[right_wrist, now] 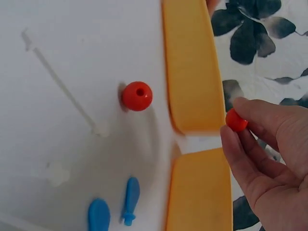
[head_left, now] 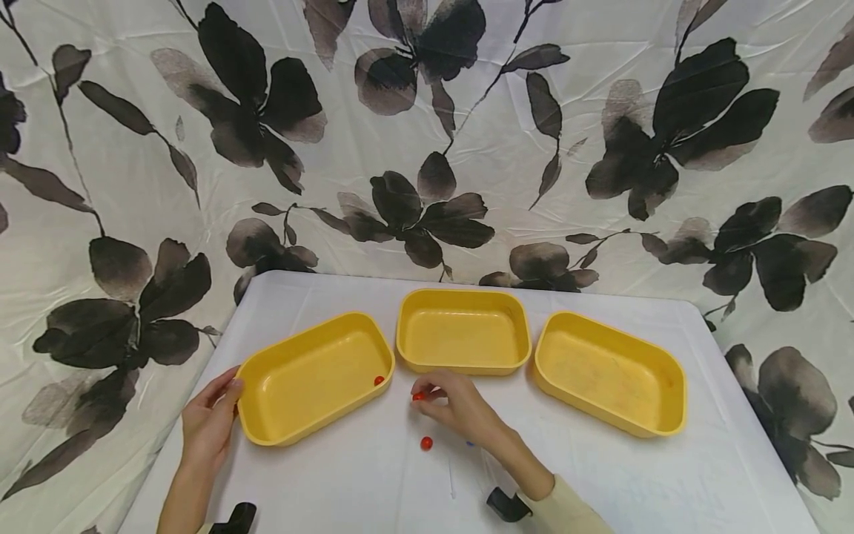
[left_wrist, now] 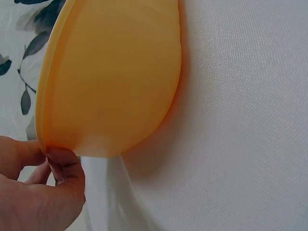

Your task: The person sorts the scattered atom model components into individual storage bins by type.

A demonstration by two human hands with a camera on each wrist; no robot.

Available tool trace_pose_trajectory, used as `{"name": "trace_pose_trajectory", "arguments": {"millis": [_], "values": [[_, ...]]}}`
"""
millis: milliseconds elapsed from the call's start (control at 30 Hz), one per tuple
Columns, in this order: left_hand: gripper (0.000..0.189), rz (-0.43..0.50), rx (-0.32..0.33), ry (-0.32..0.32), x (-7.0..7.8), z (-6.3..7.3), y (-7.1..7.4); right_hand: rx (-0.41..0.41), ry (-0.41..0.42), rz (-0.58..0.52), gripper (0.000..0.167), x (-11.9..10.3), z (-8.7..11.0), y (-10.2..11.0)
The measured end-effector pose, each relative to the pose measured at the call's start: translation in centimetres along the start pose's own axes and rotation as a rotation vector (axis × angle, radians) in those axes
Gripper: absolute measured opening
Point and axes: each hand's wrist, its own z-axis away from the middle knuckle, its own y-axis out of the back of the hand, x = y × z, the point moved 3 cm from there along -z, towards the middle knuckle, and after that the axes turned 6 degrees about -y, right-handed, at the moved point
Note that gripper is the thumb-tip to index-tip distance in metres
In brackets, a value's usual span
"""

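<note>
Right hand (head_left: 460, 404): thumb and finger pinching a held bead (right_wrist: 236, 120), red, round, smooth; held at the fingertips, near the left tray (head_left: 307, 378). Left hand (head_left: 208, 426): gripping that tray's rim; yellow, smooth-walled, rounded corners. Inside, right end: one small red ball (head_left: 379, 380). Loose bead (right_wrist: 137, 96), glossy red, holed: on white woven cloth (left_wrist: 240, 120), below the pinching fingers. Nearby: two blue pieces (right_wrist: 132, 195), elongated. Beyond: middle tray (head_left: 467, 334), right tray (head_left: 607, 371), both yellow.

From farthest off, the head view faces forward and down over the white tablecloth (head_left: 347, 482). Left wrist looks closely at the left yellow tray (left_wrist: 110, 72), left of centre in head; right wrist, also near, shares head's lower-centre loose red bead (right_wrist: 137, 98).
</note>
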Motion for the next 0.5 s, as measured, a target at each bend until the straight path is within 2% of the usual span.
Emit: {"name": "trace_pose_trajectory", "arguments": {"millis": [500], "values": [[0.052,-0.026,0.002,-0.006,0.1,0.0,-0.1,0.097,-0.001,-0.041,0.019,-1.4,-2.5,-0.2]]}}
